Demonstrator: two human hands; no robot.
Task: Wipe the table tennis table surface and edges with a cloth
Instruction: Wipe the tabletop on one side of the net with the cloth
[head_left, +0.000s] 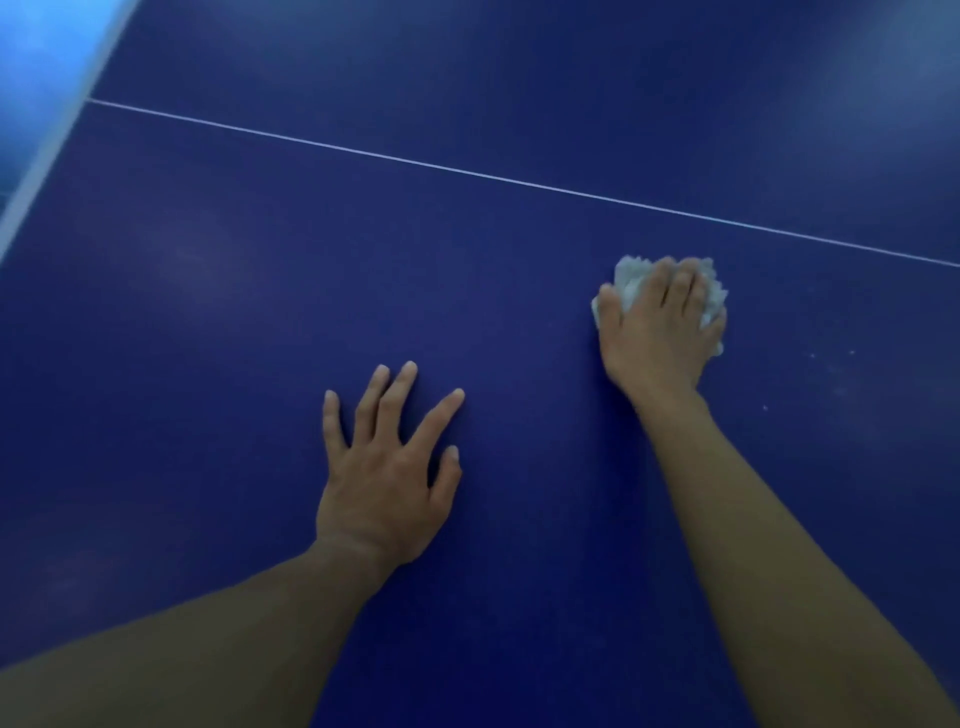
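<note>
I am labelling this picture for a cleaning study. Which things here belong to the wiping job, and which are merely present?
Job: white cloth, gripped by the right hand; blue table; its pale edge; white specks near the cloth.
Merely present: left hand, resting flat on the table; white line.

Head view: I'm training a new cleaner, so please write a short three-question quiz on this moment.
1. True or false: the left hand holds the cloth.
2. The white line on the table runs: A) under the cloth B) beyond the cloth, farther from the person C) between the two hands.
3. Fill in: small pale specks lie on the table to the ____ of the cloth.
Key: 1 false; 2 B; 3 right.
</note>
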